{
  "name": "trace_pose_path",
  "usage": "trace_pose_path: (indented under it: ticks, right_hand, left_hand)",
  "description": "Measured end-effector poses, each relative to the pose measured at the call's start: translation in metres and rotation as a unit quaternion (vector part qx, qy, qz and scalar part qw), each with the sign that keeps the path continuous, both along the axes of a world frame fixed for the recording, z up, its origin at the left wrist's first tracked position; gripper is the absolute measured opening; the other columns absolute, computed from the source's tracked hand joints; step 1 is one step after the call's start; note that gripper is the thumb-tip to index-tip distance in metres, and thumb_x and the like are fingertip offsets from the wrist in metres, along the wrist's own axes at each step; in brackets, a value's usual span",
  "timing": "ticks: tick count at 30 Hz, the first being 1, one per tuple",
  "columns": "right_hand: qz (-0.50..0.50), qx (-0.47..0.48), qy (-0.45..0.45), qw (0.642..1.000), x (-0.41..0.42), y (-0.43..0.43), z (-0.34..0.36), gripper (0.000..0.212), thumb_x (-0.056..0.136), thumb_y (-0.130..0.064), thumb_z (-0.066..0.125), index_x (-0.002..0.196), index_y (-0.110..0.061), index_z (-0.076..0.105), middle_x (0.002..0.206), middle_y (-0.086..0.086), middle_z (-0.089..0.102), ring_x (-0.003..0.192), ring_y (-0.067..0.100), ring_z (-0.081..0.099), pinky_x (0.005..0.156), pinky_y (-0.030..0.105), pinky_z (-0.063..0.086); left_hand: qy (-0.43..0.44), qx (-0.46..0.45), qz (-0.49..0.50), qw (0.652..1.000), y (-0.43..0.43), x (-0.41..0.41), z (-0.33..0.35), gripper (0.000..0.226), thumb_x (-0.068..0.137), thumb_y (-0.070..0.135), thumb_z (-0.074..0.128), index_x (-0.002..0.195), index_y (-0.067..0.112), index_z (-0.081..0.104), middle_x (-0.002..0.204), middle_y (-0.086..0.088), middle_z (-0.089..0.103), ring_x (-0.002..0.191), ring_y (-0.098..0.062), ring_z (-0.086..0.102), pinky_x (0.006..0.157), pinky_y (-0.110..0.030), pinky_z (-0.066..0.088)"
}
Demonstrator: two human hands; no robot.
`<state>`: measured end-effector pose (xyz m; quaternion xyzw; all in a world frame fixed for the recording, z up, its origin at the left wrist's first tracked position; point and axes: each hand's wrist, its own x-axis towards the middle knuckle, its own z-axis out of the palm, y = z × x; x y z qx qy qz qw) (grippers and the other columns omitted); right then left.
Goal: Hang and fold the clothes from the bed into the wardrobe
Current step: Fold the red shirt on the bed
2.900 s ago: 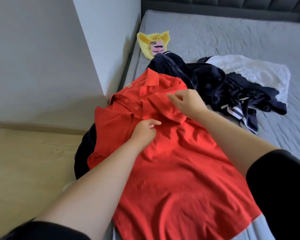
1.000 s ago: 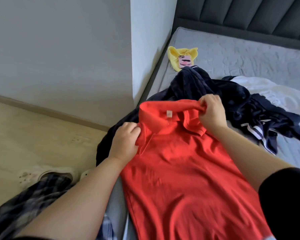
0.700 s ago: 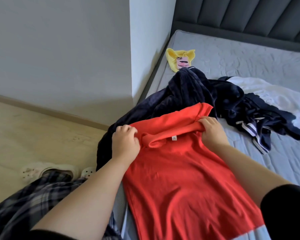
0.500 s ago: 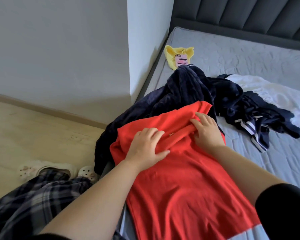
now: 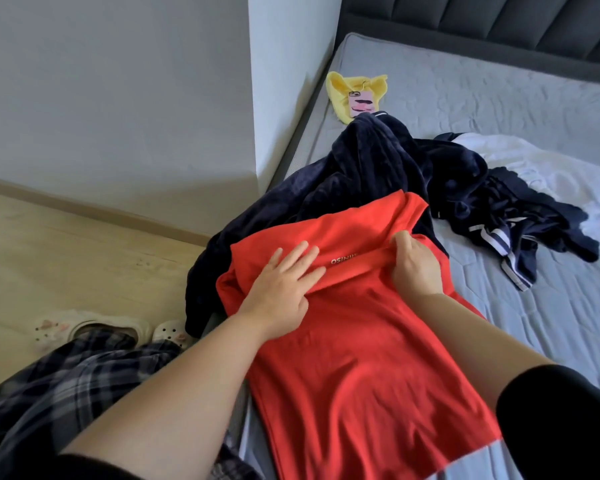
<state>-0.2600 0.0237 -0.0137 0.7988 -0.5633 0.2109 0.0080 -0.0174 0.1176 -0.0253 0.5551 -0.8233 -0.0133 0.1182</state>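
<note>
Red shirt [image 5: 361,358]: one, spread on the bed [image 5: 534,98].
Dark navy garments [image 5: 395,174]: a heap, at least two pieces; exact count cannot be told.
White garment [image 5: 548,171]: one.
Yellow cloth [image 5: 340,95]: one, with one pink phone [image 5: 362,103] on it.
Hands: two, the left hand [image 5: 281,289] and the right hand [image 5: 414,268], both on the red shirt.
Pale clogs [image 5: 94,329] on the floor [image 5: 66,244]: two.
Bed: one.
</note>
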Motion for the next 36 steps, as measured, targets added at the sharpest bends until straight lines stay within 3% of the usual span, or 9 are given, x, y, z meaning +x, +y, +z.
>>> trace_pose_path:
  ticks: [4,8,11,16,22,26,30,33,36]
  right_hand:
    - [0.054,0.108,0.103,0.987,-0.012,0.003,-0.006,0.042,0.074,-0.004,0.059,0.117,-0.003,0.054,0.110,0.014,0.059,0.103,0.034,0.054,0.085,0.041,0.042]
    - [0.071,-0.050,-0.011,0.996,-0.011,0.004,0.011,0.042,0.072,-0.005,0.040,0.108,0.004,0.059,0.099,0.018,0.062,0.090,0.039,0.059,0.080,0.043,0.047]
    - [0.119,-0.093,0.048,0.987,0.009,-0.009,0.017,0.048,0.082,-0.013,0.043,0.127,0.001,0.053,0.127,0.020,0.054,0.117,0.038,0.050,0.101,0.047,0.038]
    - [0.048,0.060,0.227,0.971,0.015,-0.044,-0.002,0.063,0.097,-0.045,0.030,0.152,-0.020,0.013,0.160,0.002,0.010,0.147,0.021,0.004,0.116,0.049,0.000]
    - [-0.102,0.256,0.128,0.953,-0.002,-0.071,-0.018,0.063,0.098,-0.053,0.019,0.152,-0.028,0.000,0.161,0.003,-0.001,0.147,0.018,-0.005,0.116,0.052,-0.004]
    - [-0.091,0.154,0.130,0.975,0.019,-0.073,-0.007,0.070,0.091,-0.029,0.041,0.152,-0.019,0.009,0.160,0.009,0.001,0.147,0.026,-0.002,0.116,0.052,-0.001]
    - [0.066,0.099,0.168,0.979,0.038,-0.081,0.016,0.088,0.067,-0.002,0.054,0.148,-0.020,0.026,0.155,0.007,0.021,0.145,0.024,0.008,0.116,0.051,0.001]
    - [0.103,0.140,0.272,0.946,0.048,-0.089,0.031,0.064,0.073,-0.007,0.056,0.134,-0.021,0.044,0.123,0.002,0.050,0.125,0.024,0.038,0.115,0.051,0.010]
    - [0.086,0.155,0.364,0.914,0.050,-0.094,0.045,0.041,0.080,-0.013,0.057,0.120,-0.020,0.054,0.113,0.003,0.053,0.115,0.025,0.045,0.113,0.054,0.014]
  left_hand:
    - [0.009,0.043,-0.007,0.999,0.006,0.008,-0.007,0.049,0.095,0.045,0.035,0.134,0.023,0.054,0.157,-0.002,0.023,0.147,-0.017,0.004,0.117,-0.046,0.001]
    - [0.047,-0.040,0.055,0.997,-0.015,-0.005,-0.003,0.053,0.097,0.035,0.038,0.147,0.020,0.032,0.156,-0.005,0.025,0.147,-0.021,0.012,0.115,-0.049,0.011]
    - [0.021,-0.003,0.102,0.995,-0.032,-0.005,-0.004,0.061,0.097,0.043,0.028,0.152,0.027,0.008,0.160,-0.004,0.007,0.148,-0.023,0.001,0.115,-0.051,0.009]
    - [-0.018,0.118,0.173,0.978,-0.038,0.026,-0.033,0.062,0.098,0.052,0.019,0.150,0.036,-0.009,0.160,0.001,-0.009,0.147,-0.025,-0.008,0.116,-0.052,0.004]
    - [0.053,0.194,0.207,0.957,-0.042,0.042,-0.046,0.061,0.096,0.056,0.012,0.148,0.038,-0.014,0.160,0.007,-0.011,0.147,-0.021,-0.009,0.116,-0.049,0.000]
    - [0.094,0.189,0.227,0.951,-0.052,0.045,-0.039,0.068,0.096,0.056,0.027,0.152,0.030,-0.001,0.160,0.005,0.002,0.147,-0.020,0.003,0.116,-0.051,0.004]
    - [0.111,0.177,0.242,0.947,-0.071,0.055,-0.015,0.086,0.078,0.058,0.064,0.147,0.026,0.026,0.146,-0.003,0.034,0.136,-0.027,0.028,0.112,-0.051,0.021]
    - [0.143,0.199,0.211,0.946,-0.079,0.060,0.001,0.069,0.065,0.044,0.081,0.123,0.020,0.050,0.123,-0.005,0.051,0.118,-0.027,0.048,0.095,-0.043,0.042]
    - [0.123,0.224,0.193,0.947,-0.082,0.064,0.009,0.055,0.061,0.038,0.084,0.100,0.017,0.052,0.110,-0.004,0.060,0.103,-0.027,0.058,0.074,-0.034,0.043]
